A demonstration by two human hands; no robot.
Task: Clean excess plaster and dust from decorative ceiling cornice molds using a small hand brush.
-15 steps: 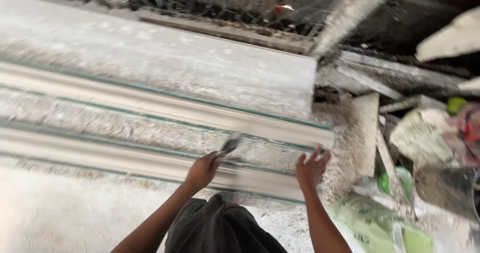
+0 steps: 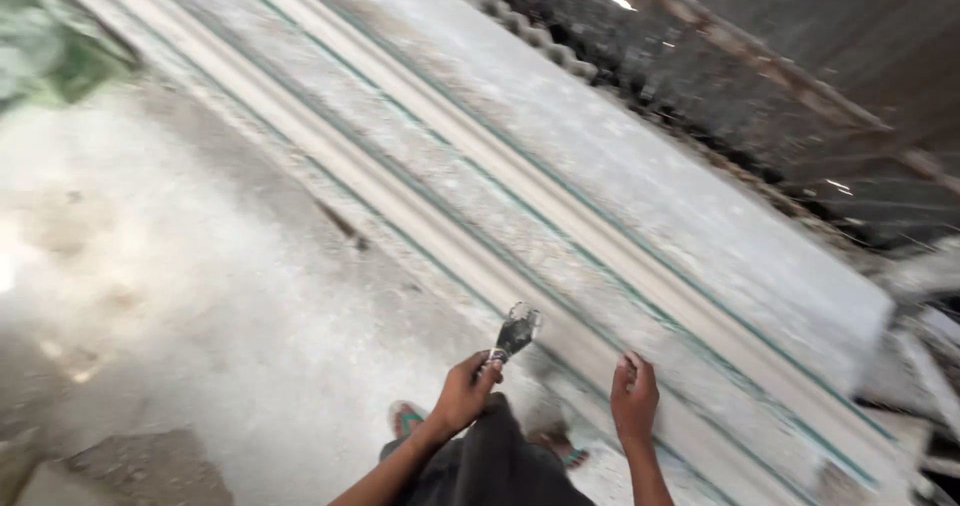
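L hand (image 2: 462,394) grips scraper (image 2: 514,332), handle hidden; R hand (image 2: 634,400) prob. touching moulding (image 2: 560,216).

View: just the one, a head camera, looking steeply down.
Tilt: the frame sits rolled, so the long moulded slab (image 2: 560,216) runs diagonally from upper left to lower right.
Distance: close, with the left hand (image 2: 463,394) and right hand (image 2: 634,401) low in the frame.
Edges: dusty floor (image 2: 180,296) on the left, dark corrugated wall (image 2: 760,86) at upper right.
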